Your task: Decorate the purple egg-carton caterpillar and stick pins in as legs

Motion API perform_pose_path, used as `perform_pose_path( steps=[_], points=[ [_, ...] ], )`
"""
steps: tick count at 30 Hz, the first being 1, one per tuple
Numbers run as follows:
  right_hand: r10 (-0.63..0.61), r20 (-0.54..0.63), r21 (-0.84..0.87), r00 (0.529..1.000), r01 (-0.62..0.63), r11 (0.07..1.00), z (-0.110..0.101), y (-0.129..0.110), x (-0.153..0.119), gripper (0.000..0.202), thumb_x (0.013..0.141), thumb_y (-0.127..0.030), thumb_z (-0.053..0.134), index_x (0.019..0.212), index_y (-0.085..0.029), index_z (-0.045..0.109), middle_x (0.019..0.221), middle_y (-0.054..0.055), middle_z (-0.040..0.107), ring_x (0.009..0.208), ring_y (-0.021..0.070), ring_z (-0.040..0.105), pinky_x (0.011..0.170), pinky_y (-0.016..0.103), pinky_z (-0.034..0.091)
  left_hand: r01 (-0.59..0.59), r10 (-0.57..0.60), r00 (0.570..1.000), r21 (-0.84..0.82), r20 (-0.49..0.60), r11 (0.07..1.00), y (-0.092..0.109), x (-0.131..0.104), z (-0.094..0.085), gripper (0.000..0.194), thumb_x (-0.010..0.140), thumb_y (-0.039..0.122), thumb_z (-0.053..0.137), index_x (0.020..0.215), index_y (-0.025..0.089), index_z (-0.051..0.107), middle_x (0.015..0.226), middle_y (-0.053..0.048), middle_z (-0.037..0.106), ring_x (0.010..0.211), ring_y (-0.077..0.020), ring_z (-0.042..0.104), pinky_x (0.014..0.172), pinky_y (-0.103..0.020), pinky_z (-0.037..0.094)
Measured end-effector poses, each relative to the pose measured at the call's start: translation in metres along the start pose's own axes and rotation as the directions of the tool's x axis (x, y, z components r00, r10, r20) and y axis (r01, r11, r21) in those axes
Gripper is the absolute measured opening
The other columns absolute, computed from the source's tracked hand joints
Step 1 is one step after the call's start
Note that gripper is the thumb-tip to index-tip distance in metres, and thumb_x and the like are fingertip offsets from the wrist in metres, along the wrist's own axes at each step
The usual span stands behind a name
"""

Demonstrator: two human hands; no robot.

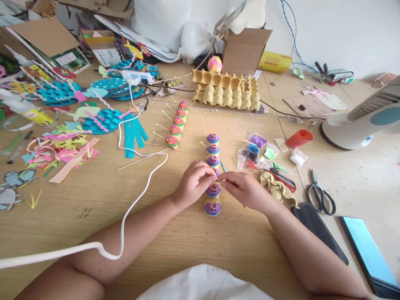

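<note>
Over a strip of egg-carton cups [213, 208] decorated with purple and blue clay faces, my left hand [195, 183] and my right hand [245, 189] meet fingertip to fingertip. Both are closed in a pinch. Something thin and small shows between the fingertips, too small to name. My fingers partly hide one of the middle cups. A thin blue stick [223, 165] lies beside the strip, just beyond my right fingers. Farther back on the left stands a second strip of cups with red and green faces [175, 130], pale-tipped sticks poking from its side.
Bags of coloured clay [256, 141], a red cutter knife [283, 179], scissors [320, 193] and two phones [320, 231] lie to the right. A white cable [150, 179] crosses the left side near paper scraps [67, 146]. Egg cartons [229, 96] stand behind; a fan [359, 116] is far right.
</note>
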State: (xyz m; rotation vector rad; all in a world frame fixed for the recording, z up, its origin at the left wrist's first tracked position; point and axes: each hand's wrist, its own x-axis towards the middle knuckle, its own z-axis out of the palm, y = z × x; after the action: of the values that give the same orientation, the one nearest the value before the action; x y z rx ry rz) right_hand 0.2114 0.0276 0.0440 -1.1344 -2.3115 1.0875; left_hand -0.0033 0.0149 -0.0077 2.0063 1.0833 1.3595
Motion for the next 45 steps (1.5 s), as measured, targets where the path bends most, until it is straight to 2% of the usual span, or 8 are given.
perform_pose_path(
  steps=[6, 12, 17, 21, 24, 31, 38, 45],
  points=[
    [-0.212, -0.049, -0.603, 0.976, 0.14, 0.785, 0.005, -0.008, -0.005, 0.024, 0.105, -0.021, 0.049, 0.1, -0.017, 0.071, 0.073, 0.005, 0.071, 0.069, 0.0171, 0.059, 0.067, 0.031, 0.03, -0.002, 0.002, 1.0, 0.004, 0.005, 1.0, 0.001, -0.001, 0.0, 0.012, 0.099, 0.025, 0.064, 0.088, 0.02, 0.065, 0.087, -0.002, 0.067, 0.087, -0.0161, 0.06, 0.083, -0.032, 0.048],
    [-0.365, 0.044, -0.801, 0.93, 0.252, 0.543, -0.001, -0.013, -0.01, 0.029, 0.107, -0.016, 0.041, 0.109, -0.017, 0.07, 0.077, 0.004, 0.071, 0.075, 0.0182, 0.055, 0.069, 0.036, 0.03, 0.115, -0.115, 0.993, -0.05, -0.01, 0.992, 0.005, -0.002, 0.002, 0.025, 0.1, 0.036, 0.062, 0.08, 0.02, 0.063, 0.076, 0.0, 0.058, 0.073, -0.014, 0.054, 0.071, -0.03, 0.046],
    [-0.345, -0.018, -0.767, 0.938, 0.209, 0.607, -0.002, -0.013, -0.01, 0.029, 0.107, -0.019, 0.042, 0.112, -0.02, 0.07, 0.077, 0.003, 0.072, 0.075, 0.0184, 0.057, 0.068, 0.035, 0.032, 0.18, -0.182, 0.983, -0.096, -0.007, 0.979, 0.007, -0.004, 0.001, 0.028, 0.1, 0.04, 0.061, 0.081, 0.02, 0.063, 0.076, 0.0, 0.057, 0.069, -0.0127, 0.053, 0.067, -0.028, 0.045],
    [-0.25, -0.257, -0.665, 0.933, 0.017, 0.747, -0.009, -0.014, -0.01, 0.031, 0.106, -0.022, 0.042, 0.106, -0.018, 0.072, 0.08, 0.006, 0.075, 0.075, 0.0189, 0.064, 0.069, 0.032, 0.038, 0.232, -0.24, 0.966, -0.087, -0.096, 0.969, 0.003, -0.002, -0.001, 0.025, 0.102, 0.037, 0.058, 0.084, 0.02, 0.062, 0.078, 0.0, 0.06, 0.071, -0.0128, 0.054, 0.069, -0.028, 0.045],
    [-0.096, -0.376, -0.592, 0.922, -0.159, 0.79, -0.024, -0.017, -0.014, 0.035, 0.105, -0.025, 0.044, 0.131, -0.019, 0.066, 0.09, 0.007, 0.078, 0.077, 0.0207, 0.068, 0.066, 0.031, 0.04, 0.245, -0.256, 0.951, -0.084, -0.172, 0.966, -0.001, -0.002, -0.002, 0.026, 0.104, 0.035, 0.052, 0.085, 0.02, 0.06, 0.081, -0.001, 0.061, 0.078, -0.0141, 0.056, 0.074, -0.029, 0.045],
    [0.122, -0.032, -0.74, 0.992, -0.105, 0.664, -0.039, -0.022, -0.025, 0.037, 0.092, -0.007, 0.049, 0.114, -0.023, 0.074, 0.109, 0.008, 0.078, 0.097, 0.0248, 0.072, 0.075, 0.034, 0.049, 0.297, -0.337, 0.906, -0.185, -0.255, 0.937, -0.012, -0.006, 0.005, 0.015, 0.099, 0.031, 0.06, 0.111, 0.023, 0.058, 0.095, -0.002, 0.059, 0.086, -0.0144, 0.058, 0.076, -0.027, 0.048],
    [0.16, 0.069, -0.841, 0.985, -0.029, 0.54, -0.024, -0.009, -0.028, 0.038, 0.088, -0.002, 0.054, 0.123, -0.014, 0.065, 0.127, 0.017, 0.07, 0.114, 0.0295, 0.064, 0.086, 0.039, 0.051, 0.327, -0.375, 0.893, -0.215, -0.249, 0.92, -0.016, -0.005, 0.008, 0.026, 0.095, 0.027, 0.062, 0.12, 0.024, 0.056, 0.105, -0.005, 0.062, 0.094, -0.0145, 0.061, 0.075, -0.024, 0.049],
    [0.224, 0.136, -0.832, 0.965, -0.012, 0.554, -0.019, 0.01, -0.017, 0.039, 0.087, 0.0, 0.053, 0.122, -0.014, 0.064, 0.127, 0.016, 0.067, 0.118, 0.0303, 0.062, 0.086, 0.038, 0.052, 0.321, -0.37, 0.895, -0.214, -0.249, 0.922, -0.015, -0.006, 0.008, 0.026, 0.095, 0.025, 0.062, 0.12, 0.024, 0.057, 0.106, -0.005, 0.063, 0.094, -0.0145, 0.061, 0.075, -0.025, 0.05]
  ],
)
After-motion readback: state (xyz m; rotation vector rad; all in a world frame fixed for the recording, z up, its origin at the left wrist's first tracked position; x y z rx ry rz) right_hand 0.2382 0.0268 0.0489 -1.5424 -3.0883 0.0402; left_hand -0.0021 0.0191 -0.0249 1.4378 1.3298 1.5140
